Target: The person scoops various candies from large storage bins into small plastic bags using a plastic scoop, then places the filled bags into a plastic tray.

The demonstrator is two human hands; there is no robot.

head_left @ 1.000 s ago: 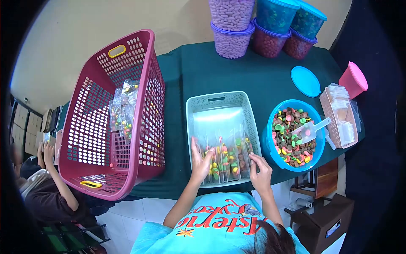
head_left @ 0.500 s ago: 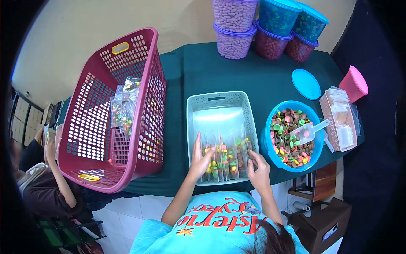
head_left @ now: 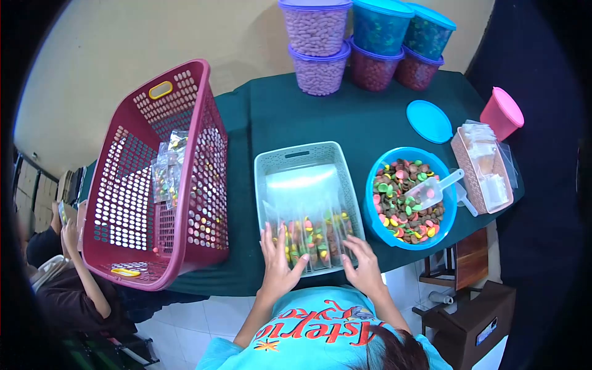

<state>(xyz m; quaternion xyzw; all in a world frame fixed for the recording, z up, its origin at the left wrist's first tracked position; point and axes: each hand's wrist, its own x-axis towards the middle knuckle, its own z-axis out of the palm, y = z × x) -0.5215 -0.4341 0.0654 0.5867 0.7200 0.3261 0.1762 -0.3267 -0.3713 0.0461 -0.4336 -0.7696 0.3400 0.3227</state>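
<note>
A pale green basket (head_left: 268, 161) stands in front of me with a row of clear bags (head_left: 317, 237) of colourful candy in its near half. My left hand (head_left: 280, 262) rests with spread fingers at the left end of the row, and my right hand (head_left: 362, 264) lies with fingers apart at the right end. Both touch the outer bags from the sides. To the right is a blue tub (head_left: 377, 225) full of brown, green, pink and yellow pieces, with a clear scoop (head_left: 431, 190) lying on them.
A large maroon basket (head_left: 200, 123) with filled bags (head_left: 169, 169) stands left. A pink basket (head_left: 501, 206) of empty bags, a pink cup (head_left: 501, 114) and a blue lid (head_left: 429, 121) are right. Stacked tubs (head_left: 320, 71) line the back. A person (head_left: 80, 277) sits far left.
The view has shifted, so the table items appear further left. My hands have moved toward the near end of the bags, and the bags lean closer together.
</note>
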